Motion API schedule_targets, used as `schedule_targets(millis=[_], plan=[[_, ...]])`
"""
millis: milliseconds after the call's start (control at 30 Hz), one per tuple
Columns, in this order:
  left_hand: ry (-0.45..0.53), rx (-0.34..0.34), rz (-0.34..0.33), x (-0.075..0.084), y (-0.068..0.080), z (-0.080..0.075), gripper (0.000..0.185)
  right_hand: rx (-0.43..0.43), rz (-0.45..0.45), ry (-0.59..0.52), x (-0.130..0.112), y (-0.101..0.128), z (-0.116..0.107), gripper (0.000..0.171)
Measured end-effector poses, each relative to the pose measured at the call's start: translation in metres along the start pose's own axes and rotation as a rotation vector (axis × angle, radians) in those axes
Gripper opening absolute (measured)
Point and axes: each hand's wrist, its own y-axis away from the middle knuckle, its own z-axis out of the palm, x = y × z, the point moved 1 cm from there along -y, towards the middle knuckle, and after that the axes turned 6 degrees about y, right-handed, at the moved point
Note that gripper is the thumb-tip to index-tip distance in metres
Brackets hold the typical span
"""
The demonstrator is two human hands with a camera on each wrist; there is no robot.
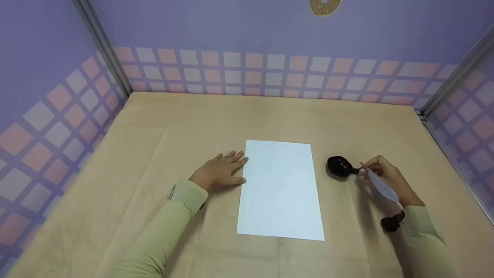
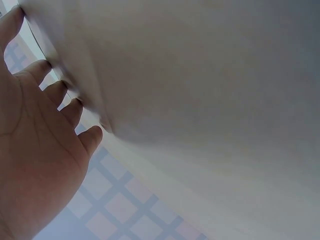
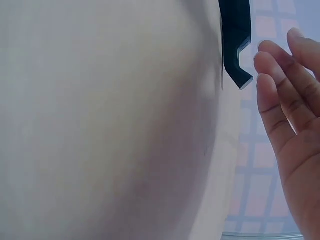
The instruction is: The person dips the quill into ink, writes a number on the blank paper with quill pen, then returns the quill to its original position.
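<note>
A plain white sheet of paper (image 1: 281, 189) lies on the tan cloth. At its left edge my left hand (image 1: 222, 170) rests with fingers spread, fingertips touching the paper; those fingers also show in the left wrist view. To the right of the paper is a glossy black ladle (image 1: 339, 166), bowl toward the paper. What looks like its handle (image 1: 381, 187) gleams pale and slants up over my right hand (image 1: 386, 173). In the right wrist view, the dark notched handle end (image 3: 236, 45) stands beside fairly straight fingers (image 3: 267, 92), with a visible gap between them.
A tan cloth (image 1: 185, 123) with faint creases covers the table. Purple walls (image 1: 239, 23) with pink and white squares rise at the back and both sides. Grey metal posts (image 1: 104, 46) mark the corners. A dark band (image 1: 393, 222) sits on the right wrist.
</note>
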Motion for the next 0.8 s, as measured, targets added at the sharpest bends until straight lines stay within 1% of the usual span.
schedule_targets(millis=[33,133,233,300,433,467,667,700,800], plan=[[0.002,-0.002,0.001,0.000,0.000,0.000,0.077,-0.013,0.010,-0.044,-0.001,0.001,0.000,0.020],[0.000,-0.006,0.003,0.000,0.000,-0.001,0.077,-0.031,0.074,-0.065,-0.007,0.005,-0.001,0.022],[-0.003,-0.001,0.007,0.000,0.000,-0.001,0.077,-0.037,0.119,-0.046,-0.008,0.006,-0.001,0.029],[-0.005,0.002,0.008,0.000,0.000,0.000,0.076,-0.030,0.120,-0.045,-0.007,0.005,0.000,0.028],[-0.002,0.010,0.012,0.001,0.001,0.000,0.077,-0.022,0.078,-0.076,-0.005,0.004,0.000,0.024],[0.000,0.011,0.010,0.001,0.001,0.000,0.077,-0.019,0.074,-0.067,-0.005,0.004,0.000,0.023],[0.005,0.015,0.007,0.000,0.001,-0.001,0.076,-0.007,0.125,-0.009,-0.014,0.005,0.001,0.024],[0.004,0.015,0.009,0.000,0.002,0.000,0.076,-0.003,0.138,-0.014,-0.014,0.005,0.001,0.024],[0.004,0.015,0.010,0.001,0.002,0.000,0.076,0.004,0.127,0.006,-0.011,0.004,0.002,0.022]])
